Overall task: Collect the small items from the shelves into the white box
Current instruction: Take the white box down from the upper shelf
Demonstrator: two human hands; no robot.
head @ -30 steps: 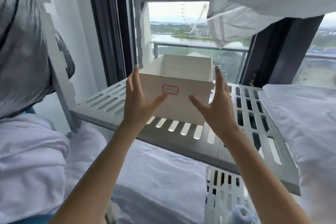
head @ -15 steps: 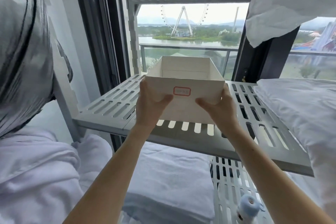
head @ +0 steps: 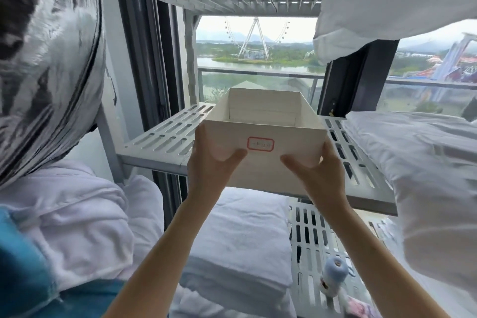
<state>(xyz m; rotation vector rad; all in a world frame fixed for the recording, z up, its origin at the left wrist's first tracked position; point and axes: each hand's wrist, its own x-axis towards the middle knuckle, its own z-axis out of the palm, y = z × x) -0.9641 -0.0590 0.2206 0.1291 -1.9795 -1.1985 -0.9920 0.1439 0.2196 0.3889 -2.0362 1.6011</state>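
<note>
The white box, open-topped with a red-framed label on its front, is held between both hands at the front edge of the slotted grey shelf. My left hand grips its left front corner, thumb across the front face. My right hand grips the right front corner the same way. The box's near end juts out past the shelf edge. Its inside looks bare. A small pale-blue item with a white body lies on the lower slotted shelf at the bottom right.
White bedding fills the shelf's right side, and more hangs from the top right. Folded white towels and a crumpled white duvet lie below. A shiny silver bag bulges at the left. A window lies behind the shelves.
Both hands went from open in front of the box to gripping its front corners. The box has slid toward me, past the shelf's front edge.
</note>
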